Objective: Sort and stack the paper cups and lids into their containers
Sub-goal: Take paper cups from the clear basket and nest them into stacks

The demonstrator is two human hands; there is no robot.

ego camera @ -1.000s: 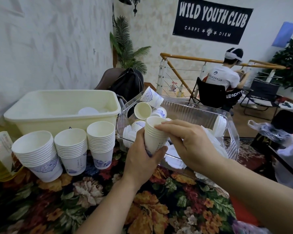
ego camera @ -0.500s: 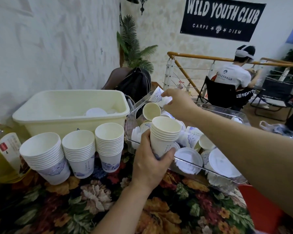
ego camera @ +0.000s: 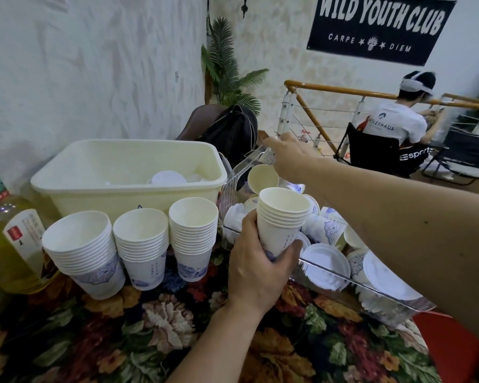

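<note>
My left hand [ego camera: 256, 265] grips a short stack of white paper cups [ego camera: 281, 219], upright, at the near left side of the clear plastic bin [ego camera: 371, 290]. The bin holds several loose cups and white lids [ego camera: 325, 265]. My right hand [ego camera: 289, 154] reaches across to the bin's far left corner and closes on a blue-patterned cup [ego camera: 268, 156] there, mostly hidden by the fingers. Three cup stacks stand on the floral cloth: left [ego camera: 85, 252], middle [ego camera: 144, 246], right [ego camera: 192, 236]. Behind them a cream tub [ego camera: 127, 186] holds a few lids [ego camera: 168, 178].
A yellow liquid bottle [ego camera: 9, 236] stands at the left edge. A black backpack [ego camera: 231, 134] rests behind the tub. A person sits on a folding chair [ego camera: 371, 150] by a railing at the back right. A red surface [ego camera: 454, 346] lies at the near right.
My right hand left the stack's rim and reached out to the far corner of the clear bin, onto a loose cup. My left hand kept the stack, shifting slightly.
</note>
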